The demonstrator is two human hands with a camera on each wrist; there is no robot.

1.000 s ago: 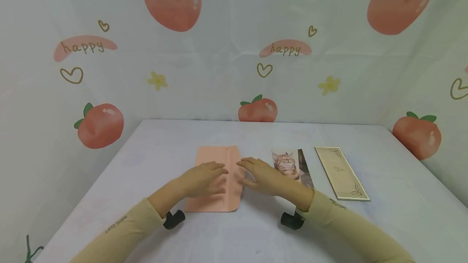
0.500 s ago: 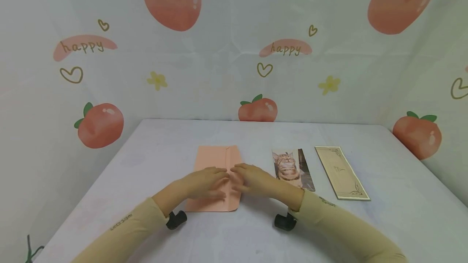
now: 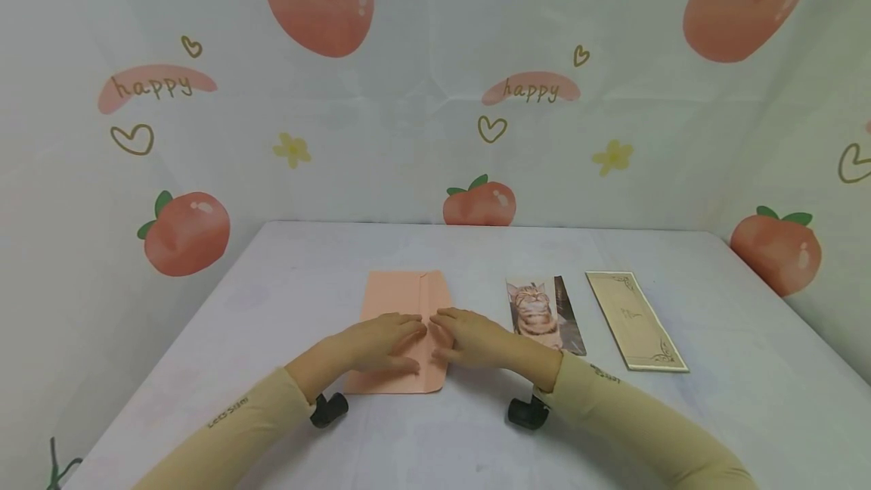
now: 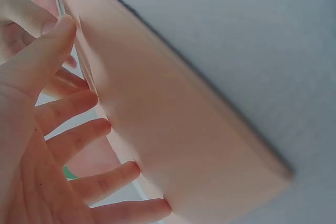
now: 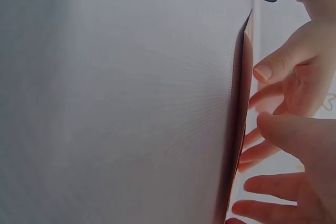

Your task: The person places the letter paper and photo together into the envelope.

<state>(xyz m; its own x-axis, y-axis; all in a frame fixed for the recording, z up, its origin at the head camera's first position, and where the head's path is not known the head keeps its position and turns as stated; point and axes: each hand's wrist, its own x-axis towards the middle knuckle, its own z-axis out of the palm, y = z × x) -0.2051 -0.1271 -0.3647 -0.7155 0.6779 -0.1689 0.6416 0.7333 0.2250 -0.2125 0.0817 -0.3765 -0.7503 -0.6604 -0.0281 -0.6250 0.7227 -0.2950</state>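
A salmon-pink envelope [image 3: 395, 289] lies on the white-covered table, its flap side along its right edge. My left hand [image 3: 374, 342] rests over its middle, fingers spread and nearly straight. In the left wrist view, the fingertips of this hand [image 4: 37, 177] touch the envelope's paper [image 4: 157, 108]. My right hand [image 3: 476, 339] reaches in from the other side, its fingertips over the flap strip [image 3: 435, 297] close to the left fingertips. The right wrist view shows the right fingers [image 5: 278, 187] extended beside the envelope's thin edge [image 5: 244, 87].
Right of the envelope lies a photo card with a cat [image 3: 534, 312], partly behind the right forearm. Farther right is a long beige card [image 3: 636, 320] with corner ornaments. Black wrist-camera mounts [image 3: 528, 413] hang under both wrists. A fruit-printed curtain [image 3: 381, 134] stands behind the table.
My right hand has moved left onto the flap strip, bringing the fingertips of both hands close together. The left hand has shifted slightly right. The cat photo shows more of its lower part.
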